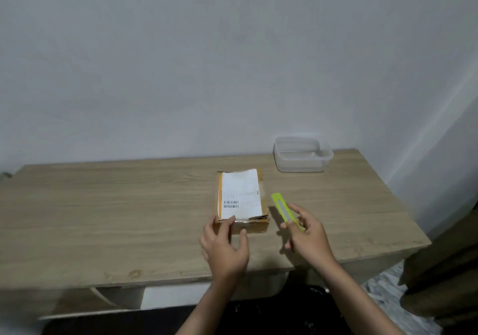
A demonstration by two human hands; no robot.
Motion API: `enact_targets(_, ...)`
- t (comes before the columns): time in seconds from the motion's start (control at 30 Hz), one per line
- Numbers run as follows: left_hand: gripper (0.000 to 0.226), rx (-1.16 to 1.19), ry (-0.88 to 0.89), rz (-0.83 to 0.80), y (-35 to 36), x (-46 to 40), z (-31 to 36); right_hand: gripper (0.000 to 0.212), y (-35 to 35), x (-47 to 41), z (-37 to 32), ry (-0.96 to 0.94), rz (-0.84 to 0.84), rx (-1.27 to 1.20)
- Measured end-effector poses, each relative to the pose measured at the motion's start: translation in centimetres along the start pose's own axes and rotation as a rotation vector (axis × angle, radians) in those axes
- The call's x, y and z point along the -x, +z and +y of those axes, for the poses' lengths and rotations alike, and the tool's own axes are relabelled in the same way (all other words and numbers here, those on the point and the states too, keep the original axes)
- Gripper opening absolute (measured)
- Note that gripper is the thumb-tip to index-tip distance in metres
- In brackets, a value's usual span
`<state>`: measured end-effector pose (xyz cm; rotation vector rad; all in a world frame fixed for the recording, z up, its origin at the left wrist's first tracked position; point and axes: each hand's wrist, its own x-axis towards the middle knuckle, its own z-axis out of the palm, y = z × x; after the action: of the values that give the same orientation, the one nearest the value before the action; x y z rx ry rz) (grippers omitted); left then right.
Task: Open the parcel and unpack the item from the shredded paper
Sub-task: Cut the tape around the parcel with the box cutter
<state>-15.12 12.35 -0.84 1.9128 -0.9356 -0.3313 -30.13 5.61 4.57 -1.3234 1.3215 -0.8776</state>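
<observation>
Parcel (241, 200): small flat cardboard box, brown, lying closed near the middle of the table, a little right of centre; its near face shows glossy tape with a ragged dark edge.
Label (240, 196): white paper sheet with two barcode rows, covering most of the parcel's top; a yellow strip runs down its left side and its far edge curls up slightly.
Left hand (225, 246): fingers spread and partly curled, resting on the parcel's near left corner, fingertips over the label's near edge, thumb against the near face; it steadies the box without closing round it.
Right hand (309, 233): just right of the parcel and apart from it, fingers pinched round the lower end of the cutter.
Cutter (283, 209): slim, flat, lime-green plastic body with a pale grey slot down its length, tilted so its far end points toward the parcel's right side; whether a blade is out cannot be told.
Table (103, 218): light wood-grain top, matte, rectangular.
Tub (302, 153): clear plastic, rounded rectangle, at the far right of the table, well apart from the parcel.
Wall (181, 63): plain, pale grey, behind the table.
</observation>
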Motion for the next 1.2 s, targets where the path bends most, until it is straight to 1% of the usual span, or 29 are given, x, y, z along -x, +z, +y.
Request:
enact_targets(0.07,0.057,-0.097,-0.006,-0.057,1.7,0.8,0.6,0.039,-0.3,-0.4,0.0,-0.001,-0.009,0.0)
enact_targets(0.13,0.075,-0.113,-0.033,-0.099,2.8,0.8,1.1,0.039,-0.6,-0.8,0.0,-0.005,-0.017,-0.002)
enact_targets(0.2,0.081,-0.065,-0.063,-0.096,3.2,-0.2,1.4,0.039,-0.9,-1.3,0.1,-0.002,-0.029,-0.002)
enact_targets(0.33,0.07,-0.027,-0.09,-0.068,1.9,-3.5,1.2,0.039,-1.0,-2.4,0.5,0.011,-0.055,-0.01)
enact_targets(0.5,0.073,-0.024,-0.027,-0.202,-0.2,-7.2,-1.0,0.042,-0.8,-4.2,0.3,0.031,-0.088,-0.078)
enact_targets(0.6,0.062,-0.071,-0.019,-0.232,-1.1,-8.1,-1.3,0.042,-0.7,-5.3,-0.1,0.051,-0.106,-0.158)
enact_targets(0.67,0.053,-0.106,-0.06,-0.207,-1.5,-8.5,-1.5,0.042,-0.6,-6.2,-0.1,0.059,-0.11,-0.178)
enact_targets(0.73,0.049,-0.087,-0.075,-0.174,-1.8,-8.9,-2.0,0.043,-0.5,-7.2,0.1,0.06,-0.104,-0.183)
enact_targets(0.87,0.046,0.122,-0.093,-0.124,-1.5,-9.2,-2.8,0.049,0.3,-9.8,0.8,0.096,-0.098,-0.243)
enact_targets(0.97,0.043,0.192,-0.102,-0.084,-0.6,-8.9,-3.5,0.043,1.3,-12.3,1.5,0.064,-0.049,-0.176)
enact_targets(1.0,0.041,0.177,-0.111,-0.06,-0.3,-8.7,-3.6,0.042,1.6,-13.0,1.5,0.038,-0.024,-0.128)
enact_targets(1.1,0.044,0.086,-0.105,0.028,0.5,-8.2,-3.6,0.028,2.5,-15.2,1.2,-0.019,0.044,0.003)
enact_targets(1.17,0.048,0.043,-0.087,0.068,0.8,-8.0,-3.3,0.023,3.2,-16.5,1.0,-0.032,0.048,0.046)
enact_targets(1.2,0.05,0.034,-0.076,0.075,0.9,-8.1,-3.3,0.025,3.5,-17.1,0.8,-0.03,0.037,0.081)
